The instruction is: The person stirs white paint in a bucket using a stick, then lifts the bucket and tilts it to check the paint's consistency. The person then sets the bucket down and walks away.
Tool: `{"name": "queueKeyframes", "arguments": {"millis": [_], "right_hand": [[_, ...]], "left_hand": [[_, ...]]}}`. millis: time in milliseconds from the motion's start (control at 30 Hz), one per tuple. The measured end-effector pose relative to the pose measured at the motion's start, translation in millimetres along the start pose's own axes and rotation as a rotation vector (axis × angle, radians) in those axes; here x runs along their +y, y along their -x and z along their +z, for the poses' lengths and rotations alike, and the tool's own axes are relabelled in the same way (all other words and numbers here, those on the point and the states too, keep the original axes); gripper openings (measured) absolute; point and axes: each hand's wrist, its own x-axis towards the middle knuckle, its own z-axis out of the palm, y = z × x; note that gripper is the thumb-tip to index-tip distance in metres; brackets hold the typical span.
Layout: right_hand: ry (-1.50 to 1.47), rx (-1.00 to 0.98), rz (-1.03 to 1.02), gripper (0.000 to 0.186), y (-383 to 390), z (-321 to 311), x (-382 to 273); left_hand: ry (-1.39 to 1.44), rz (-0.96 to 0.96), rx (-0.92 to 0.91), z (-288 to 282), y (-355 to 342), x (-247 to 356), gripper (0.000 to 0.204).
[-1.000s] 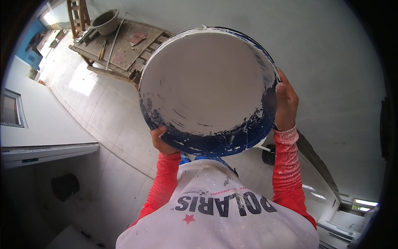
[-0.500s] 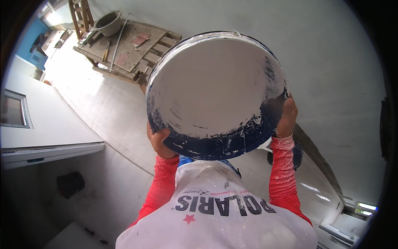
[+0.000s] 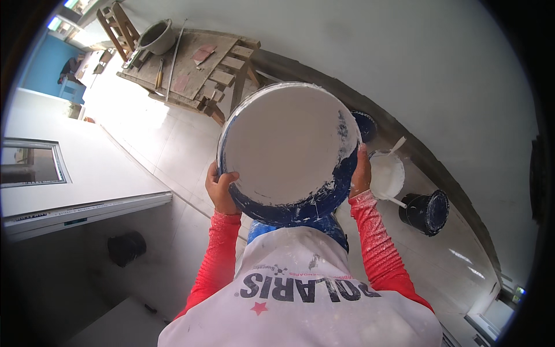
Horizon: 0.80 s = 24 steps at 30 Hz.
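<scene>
A large round dark blue tub [image 3: 270, 213] is held in front of my body, its opening facing up at me. Smooth whitish paste [image 3: 283, 144] fills most of the inside, with smears along the near wall and the right side. My left hand [image 3: 222, 188] grips the tub's left side, thumb over the rim and fingers mostly hidden behind. On the right side, my right hand [image 3: 361, 172] is clasped against the outer wall, fingers partly hidden. Red sleeves dusted with white cover both forearms.
A wooden workbench [image 3: 193, 63] stands ahead left, bearing a grey basin [image 3: 157, 38], a long rod and a handled tool. On the floor at right are a white bucket [image 3: 386, 176] with a stick, a black bucket [image 3: 425, 212] and a dark blue container [image 3: 365, 125]. Another dark bucket [image 3: 126, 248] is lower left.
Both hands have lowered the tub, and it looks smaller and farther from the camera. The buckets on the right have come into fuller view.
</scene>
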Motion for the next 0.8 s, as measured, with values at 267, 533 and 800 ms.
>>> {"name": "queueKeyframes", "arguments": {"millis": [267, 533, 800], "right_hand": [[0.124, 0.076, 0.100, 0.075, -17.5, -108.2, 81.2], [0.355, 0.070, 0.021, 0.079, -7.7, -62.2, 63.3], [0.232, 0.061, 0.070, 0.075, -23.4, -121.1, 68.1]], "left_hand": [[-0.174, -0.295, 0.053, 27.7, 20.3, -108.1, 0.028], [-0.005, -0.263, 0.103, 4.2, 18.1, -117.9, 0.017], [-0.205, -0.216, 0.019, 39.6, 23.2, -132.3, 0.015]]}}
